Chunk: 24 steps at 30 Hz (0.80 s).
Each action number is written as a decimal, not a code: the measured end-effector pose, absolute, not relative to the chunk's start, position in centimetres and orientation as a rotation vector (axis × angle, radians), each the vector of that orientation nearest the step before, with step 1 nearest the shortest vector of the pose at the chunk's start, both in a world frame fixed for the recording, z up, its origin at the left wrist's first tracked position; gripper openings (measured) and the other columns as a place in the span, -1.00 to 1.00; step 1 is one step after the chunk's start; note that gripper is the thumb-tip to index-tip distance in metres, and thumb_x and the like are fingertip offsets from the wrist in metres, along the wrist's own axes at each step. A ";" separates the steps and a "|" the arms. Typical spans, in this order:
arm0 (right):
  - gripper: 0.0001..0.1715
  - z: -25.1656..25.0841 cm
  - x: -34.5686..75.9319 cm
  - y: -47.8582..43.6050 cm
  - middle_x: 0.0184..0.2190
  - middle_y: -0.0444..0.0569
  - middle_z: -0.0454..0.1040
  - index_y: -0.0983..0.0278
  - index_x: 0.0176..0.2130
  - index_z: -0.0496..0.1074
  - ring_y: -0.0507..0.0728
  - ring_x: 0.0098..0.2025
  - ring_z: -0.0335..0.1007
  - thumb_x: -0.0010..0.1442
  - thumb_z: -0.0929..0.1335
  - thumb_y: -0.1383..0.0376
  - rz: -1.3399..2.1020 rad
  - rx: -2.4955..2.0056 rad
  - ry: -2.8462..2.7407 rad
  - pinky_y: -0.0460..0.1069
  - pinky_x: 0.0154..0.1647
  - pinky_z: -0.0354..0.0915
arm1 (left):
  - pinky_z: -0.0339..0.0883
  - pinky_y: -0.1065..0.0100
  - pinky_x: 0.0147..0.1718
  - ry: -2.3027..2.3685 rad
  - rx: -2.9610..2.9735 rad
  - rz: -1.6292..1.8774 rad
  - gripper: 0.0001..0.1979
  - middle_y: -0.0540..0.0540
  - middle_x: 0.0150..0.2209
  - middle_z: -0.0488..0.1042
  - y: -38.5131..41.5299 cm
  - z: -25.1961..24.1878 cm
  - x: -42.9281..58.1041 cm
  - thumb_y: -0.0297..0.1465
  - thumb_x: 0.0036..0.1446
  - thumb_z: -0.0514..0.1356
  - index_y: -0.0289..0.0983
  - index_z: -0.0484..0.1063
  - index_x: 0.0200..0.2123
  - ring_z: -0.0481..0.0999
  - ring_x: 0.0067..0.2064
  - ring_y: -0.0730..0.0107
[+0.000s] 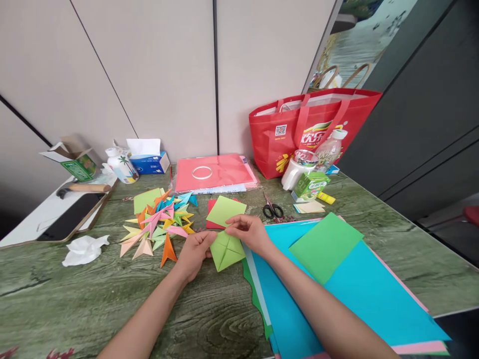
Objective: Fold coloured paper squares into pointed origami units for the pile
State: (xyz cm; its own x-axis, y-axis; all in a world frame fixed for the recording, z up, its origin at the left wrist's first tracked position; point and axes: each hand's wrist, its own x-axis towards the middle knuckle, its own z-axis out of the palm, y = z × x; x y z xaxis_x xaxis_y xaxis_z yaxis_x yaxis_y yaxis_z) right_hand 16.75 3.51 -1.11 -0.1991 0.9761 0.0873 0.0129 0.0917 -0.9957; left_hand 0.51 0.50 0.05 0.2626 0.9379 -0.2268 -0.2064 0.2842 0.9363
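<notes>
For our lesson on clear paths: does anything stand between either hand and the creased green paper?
Nothing visible does: the left hand holds the creased green paper at its left side, and the right hand is at its far edge.

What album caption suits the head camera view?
Left hand and right hand at work on a creased green paper square, beside a heap of colorful folded paper.

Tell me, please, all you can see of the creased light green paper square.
The creased light green paper square looks thin and matte, with apparent fold lines crossing near its middle. One corner points toward the person. The left hand pinches its left side; the right hand meets its far corner. It is above the green wood-patterned tabletop.
</notes>
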 end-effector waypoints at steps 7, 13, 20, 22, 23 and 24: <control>-0.66 -1.4 16.8 3.8 -0.66 -0.24 0.28 0.29 -0.46 0.28 -0.05 -0.63 0.17 -0.22 0.46 0.22 1.184 -1.068 -1.397 -0.14 -0.63 0.11 | 0.37 0.31 -0.39 0.884 0.902 0.850 -0.74 -0.14 -0.44 0.53 0.1 0.3 0.8 -0.28 -0.06 0.22 -0.37 0.49 -0.36 0.49 -0.42 0.34; -0.91 -0.5 17.1 2.9 -0.28 0.02 0.36 0.26 -0.41 0.41 0.11 -0.21 0.28 0.02 0.34 0.27 0.525 -1.004 -1.687 -0.01 -0.29 0.27 | 0.38 0.25 -0.28 0.874 0.764 1.035 -0.76 -0.18 -0.39 0.54 0.6 0.3 0.7 -0.34 -0.08 0.24 -0.39 0.48 -0.34 0.51 -0.31 0.25; -0.74 -0.7 16.7 2.4 -0.27 0.01 0.42 0.24 -0.21 0.38 0.11 -0.21 0.27 0.03 0.35 0.24 0.277 -0.736 -2.134 0.02 -0.23 0.28 | 0.38 0.24 -0.21 0.842 0.627 1.265 -0.79 -0.18 -0.28 0.53 1.3 0.5 0.2 -0.47 -0.09 0.23 -0.36 0.45 -0.30 0.49 -0.20 0.23; -0.75 -1.1 16.6 2.6 -0.24 0.01 0.43 0.24 -0.21 0.38 0.12 -0.17 0.26 0.05 0.34 0.24 0.241 -0.711 -2.209 0.03 -0.21 0.27 | 0.38 0.24 -0.20 0.825 0.619 1.261 -0.79 -0.19 -0.26 0.53 1.3 0.5 0.2 -0.49 -0.08 0.22 -0.36 0.44 -0.28 0.49 -0.19 0.23; -0.79 -1.2 16.6 2.6 -0.24 0.00 0.44 0.24 -0.23 0.39 0.12 -0.17 0.26 0.07 0.33 0.27 0.226 -0.711 -2.218 0.03 -0.21 0.27 | 0.37 0.24 -0.20 0.823 0.616 1.257 -0.79 -0.19 -0.26 0.53 1.3 0.5 0.2 -0.49 -0.08 0.22 -0.36 0.44 -0.28 0.49 -0.19 0.23; -0.84 -1.4 16.5 2.7 -0.25 -0.01 0.45 0.24 -0.25 0.39 0.11 -0.18 0.28 0.09 0.31 0.30 0.220 -0.715 -2.211 0.02 -0.21 0.27 | 0.37 0.24 -0.19 0.824 0.615 1.254 -0.79 -0.18 -0.27 0.53 1.3 0.4 0.3 -0.49 -0.08 0.22 -0.36 0.44 -0.28 0.48 -0.18 0.22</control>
State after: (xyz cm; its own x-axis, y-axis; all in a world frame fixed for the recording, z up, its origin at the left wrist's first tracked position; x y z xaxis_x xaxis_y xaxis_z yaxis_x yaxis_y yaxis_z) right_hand 16.51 2.67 -1.39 -0.5329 0.5588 0.6354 0.4228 0.8263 -0.3721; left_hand 0.27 1.26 0.39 0.1004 0.9748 -0.1993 -0.5694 0.2206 0.7919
